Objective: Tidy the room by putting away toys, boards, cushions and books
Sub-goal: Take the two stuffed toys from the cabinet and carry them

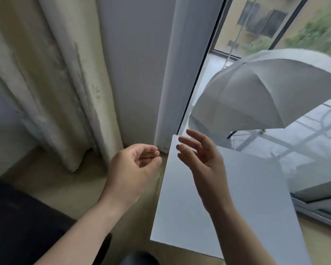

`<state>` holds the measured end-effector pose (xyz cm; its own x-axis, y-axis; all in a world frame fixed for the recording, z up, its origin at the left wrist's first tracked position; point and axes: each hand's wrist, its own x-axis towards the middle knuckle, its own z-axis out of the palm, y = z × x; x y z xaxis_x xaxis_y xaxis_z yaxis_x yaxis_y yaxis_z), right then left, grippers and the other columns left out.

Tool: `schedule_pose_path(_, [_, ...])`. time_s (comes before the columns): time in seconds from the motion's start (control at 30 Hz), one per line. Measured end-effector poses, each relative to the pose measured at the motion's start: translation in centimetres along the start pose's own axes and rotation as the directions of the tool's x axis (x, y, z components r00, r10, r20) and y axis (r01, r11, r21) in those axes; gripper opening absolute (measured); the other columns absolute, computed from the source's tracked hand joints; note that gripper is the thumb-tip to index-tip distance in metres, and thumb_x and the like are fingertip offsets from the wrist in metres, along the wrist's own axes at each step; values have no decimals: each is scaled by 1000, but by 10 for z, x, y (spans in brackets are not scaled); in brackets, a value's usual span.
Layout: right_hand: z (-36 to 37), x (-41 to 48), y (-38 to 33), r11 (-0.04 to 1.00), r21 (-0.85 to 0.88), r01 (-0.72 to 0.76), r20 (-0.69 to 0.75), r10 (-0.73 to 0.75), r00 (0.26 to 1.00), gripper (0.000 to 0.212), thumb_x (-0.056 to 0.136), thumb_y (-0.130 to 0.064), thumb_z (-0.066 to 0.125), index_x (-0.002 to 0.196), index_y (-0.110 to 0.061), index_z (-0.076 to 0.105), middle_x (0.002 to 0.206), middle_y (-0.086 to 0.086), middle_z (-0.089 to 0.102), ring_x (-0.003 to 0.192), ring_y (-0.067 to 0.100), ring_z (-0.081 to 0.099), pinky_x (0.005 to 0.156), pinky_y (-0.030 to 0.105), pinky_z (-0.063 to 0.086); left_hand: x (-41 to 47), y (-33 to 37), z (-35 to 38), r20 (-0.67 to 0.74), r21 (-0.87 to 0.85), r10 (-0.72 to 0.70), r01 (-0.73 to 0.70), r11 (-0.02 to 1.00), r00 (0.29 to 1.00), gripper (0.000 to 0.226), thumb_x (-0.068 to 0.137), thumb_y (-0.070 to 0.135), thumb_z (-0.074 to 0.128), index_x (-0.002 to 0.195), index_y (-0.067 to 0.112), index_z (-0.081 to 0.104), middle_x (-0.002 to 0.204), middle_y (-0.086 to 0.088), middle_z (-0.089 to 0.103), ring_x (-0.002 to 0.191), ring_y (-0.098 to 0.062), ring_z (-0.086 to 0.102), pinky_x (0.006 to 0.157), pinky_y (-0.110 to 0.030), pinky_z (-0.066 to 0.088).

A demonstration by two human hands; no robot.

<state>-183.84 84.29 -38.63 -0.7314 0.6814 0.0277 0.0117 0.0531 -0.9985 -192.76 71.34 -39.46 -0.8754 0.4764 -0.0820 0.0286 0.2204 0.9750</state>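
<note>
The board (256, 188) is a plain white sheet, flat and rectangular, and it stands tilted. It is directly behind the right hand (203, 159), and its upper left edge is just beside the left hand (132, 169). The right hand has its fingers straight and spread; I cannot tell if it touches the board. The left hand is loosely curled and holds nothing.

Home room, curtain (46, 83), window (266, 25), umbrella (266, 92)
</note>
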Motion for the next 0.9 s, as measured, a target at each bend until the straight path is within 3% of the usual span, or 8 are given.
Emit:
schedule_pose_path(0.23, [-86,-17,-151,999,-36,-27,-207,19,978,36,85,-25,70,120,-23,61,112,-3,69,104,11,66,90,36,55,-19,156,21,144,14,2,-4,1000,990,27,80,21,74,106,21,67,95,9,73,90,-1,68,77,-12,52])
schedule_pose_path(0.33, [-131,-32,-231,1000,-20,-11,-293,5,956,30,88,-18,68,117,-23,62,111,-3,70,105,12,66,93,39,54,-33,244,39,224,1,21,-22,1000,974,27,80,17,73,107,18,67,96,8,73,88,0,68,78,-12,53])
schedule_pose_path(0.5, [-204,-50,-335,999,-27,40,-415,-48,909,30,88,-15,66,118,-22,61,110,-3,70,105,10,66,93,35,54,-52,369,88,368,44,144,-172,984,919,27,80,27,72,107,22,67,97,11,72,91,-2,67,84,-22,54])
schedule_pose_path(0.7, [-283,-72,-401,998,0,66,-554,-55,831,28,88,-15,66,115,-21,63,108,-3,71,105,11,66,94,37,53,-67,456,154,437,2,269,-300,954,858,28,80,25,73,107,19,69,95,12,72,87,-2,68,73,-7,51])
schedule_pose_path(0.9, [-336,-83,-437,990,-76,120,-673,-140,726,28,85,-24,68,113,-23,63,110,-3,70,108,12,65,99,45,49,-64,506,206,495,-97,385,-390,916,779,28,80,20,74,107,15,68,96,8,72,84,1,68,69,-6,50])
